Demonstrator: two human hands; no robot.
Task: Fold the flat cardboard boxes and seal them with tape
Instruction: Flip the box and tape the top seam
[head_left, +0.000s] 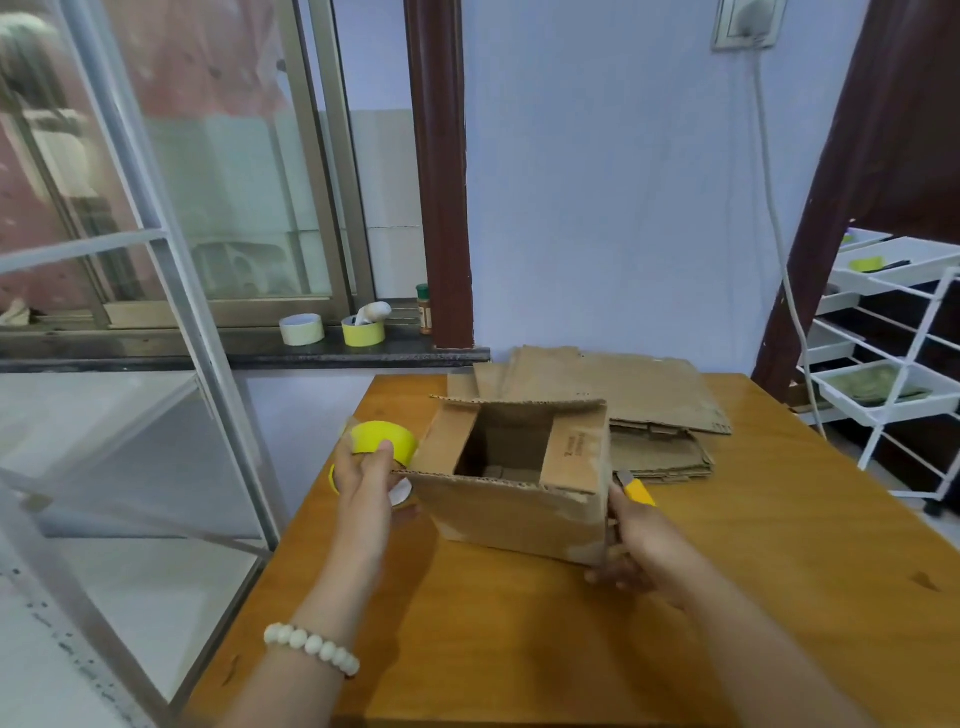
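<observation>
One brown corrugated cardboard box (519, 512) stands assembled near the middle of an orange-brown wooden table (519, 639). Its top is open towards the person, and two side flaps are folded partway in. Just behind it lies one stack of flattened brown cardboard boxes (649, 395). There seem to be several sheets, but the layers overlap too much to count.

There are three tape rolls in all. A bright yellow tape roll (387, 435) is at the box's left edge. A pale cream tape roll (301, 329) and a second yellow roll (363, 332) sit side by side on the dark windowsill (208, 356), with one small green-capped bottle (424, 309) near them. A white wire shelf rack (893, 364) stands to the right of the table.

Two bare forearms reach in from below. The left hand (363, 483), with a white bead bracelet (311, 644) on its wrist, grasps the yellow tape roll in the air just beside the box's upper left corner, the thumb pressed on the roll's outer face. The right hand (644, 545) is at the box's near right corner. It grips one yellow utility knife (638, 491), whose tip points up along the box's side, and its lower fingers curl against the bottom corner.
</observation>
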